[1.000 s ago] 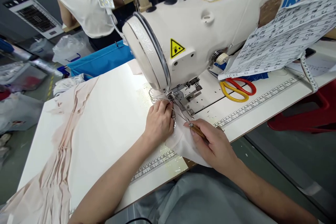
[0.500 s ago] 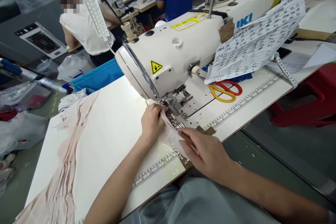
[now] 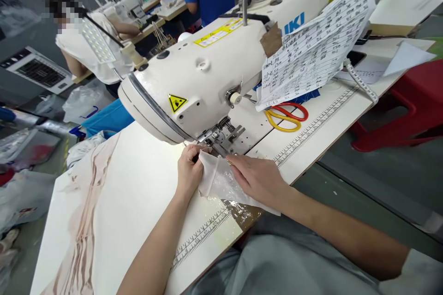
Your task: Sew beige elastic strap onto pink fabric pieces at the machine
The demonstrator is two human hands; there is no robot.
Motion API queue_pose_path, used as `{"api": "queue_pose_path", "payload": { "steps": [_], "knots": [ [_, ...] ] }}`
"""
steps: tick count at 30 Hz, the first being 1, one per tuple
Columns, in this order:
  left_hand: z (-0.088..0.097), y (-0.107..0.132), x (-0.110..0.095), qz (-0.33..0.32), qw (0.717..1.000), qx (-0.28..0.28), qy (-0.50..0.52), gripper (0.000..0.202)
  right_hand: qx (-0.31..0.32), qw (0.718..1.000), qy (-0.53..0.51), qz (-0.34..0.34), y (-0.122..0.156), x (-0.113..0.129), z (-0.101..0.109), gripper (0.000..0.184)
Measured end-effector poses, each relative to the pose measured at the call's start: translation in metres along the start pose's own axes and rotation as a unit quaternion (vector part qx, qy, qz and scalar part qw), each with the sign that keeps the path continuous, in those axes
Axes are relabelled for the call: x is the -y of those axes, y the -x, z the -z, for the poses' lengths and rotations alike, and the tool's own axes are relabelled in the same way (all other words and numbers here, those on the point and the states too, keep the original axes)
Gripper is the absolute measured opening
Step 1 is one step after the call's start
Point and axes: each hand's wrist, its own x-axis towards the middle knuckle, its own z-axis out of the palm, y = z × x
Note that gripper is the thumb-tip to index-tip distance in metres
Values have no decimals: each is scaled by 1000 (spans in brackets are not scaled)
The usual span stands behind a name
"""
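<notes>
1. The pale fabric piece (image 3: 223,182) is spread at the near edge of the white table (image 3: 138,203), just in front of the metal foot parts of the sewing machine (image 3: 204,76); one corner is extended past that edge.
2. The fabric's upper left part is gripped by the left hand (image 3: 190,170), whose fingers are bent in close to the foot parts.
3. The right hand (image 3: 258,177) is closed and laid over the fabric's right side; a slim tool (image 3: 229,162) is held in it, mostly hidden by the fingers.
4. Along the table's near edge, ruler markings (image 3: 200,237) are shown.
5. Scissors with red and yellow handles (image 3: 285,117) are placed right of the foot parts, partly covered by a written sheet (image 3: 314,50).
6. Pleated pinkish cloth (image 3: 83,235) is laid along the table's left edge.
</notes>
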Motion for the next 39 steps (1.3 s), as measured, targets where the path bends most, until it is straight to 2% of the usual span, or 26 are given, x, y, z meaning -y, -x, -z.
{"api": "queue_pose_path", "payload": {
  "steps": [15, 21, 27, 32, 39],
  "knots": [
    [1, -1, 1, -14, 1000, 8, -12, 10, 52, 998, 22, -19, -5, 3, 2, 30],
    [0, -2, 0, -43, 996, 19, -72, 14, 108, 992, 52, -40, -7, 8, 5, 31],
    [1, -5, 5, -64, 989, 16, -129, 17, 101, 992, 62, -35, -6, 8, 3, 30],
    [4, -6, 5, -38, 994, 27, -99, 15, 92, 994, 47, -40, -4, 8, 2, 28],
    [4, -7, 4, -11, 996, 18, -88, 15, 113, 992, 25, -52, -6, 8, 5, 27]
  ]
}}
